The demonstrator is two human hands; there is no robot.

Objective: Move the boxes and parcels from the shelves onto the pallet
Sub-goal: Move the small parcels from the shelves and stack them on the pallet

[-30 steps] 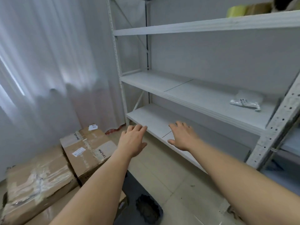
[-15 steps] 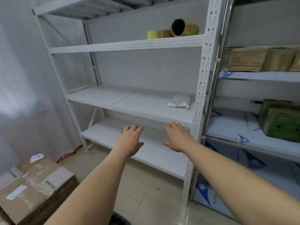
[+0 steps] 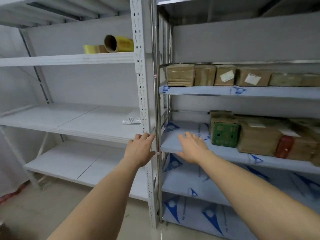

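A storage room with a pale tiled floor [image 3: 43, 213] holds two racks side by side: a white rack [image 3: 141, 94] on the left and a steel rack [image 3: 156, 104] on the right, whose boards carry a blue printed film. On the upper board of the steel rack stands a row of brown boxes [image 3: 204, 75], two of them with white labels. On the middle board [image 3: 181, 135] are more parcels: a green box [image 3: 225, 135] at the left end of the group, a larger brown parcel [image 3: 259, 137] just to its right, and a red item [image 3: 285, 147] further right; what lies beyond it is too blurred to tell. In the white rack, one small clear bag [image 3: 132, 120] lies on the middle shelf near the post, and yellow tape rolls [image 3: 118, 43] lie on the shelf above. Both bare arms reach forward. The left hand [image 3: 139, 150] is in front of the posts where the two racks meet, with fingers straight and close together, holding nothing. The right hand [image 3: 192, 148] is over the near left edge of the middle steel board, palm down, with fingers straight and slightly spread, holding nothing, near the green box but apart from it. Whether it touches the board I cannot tell.
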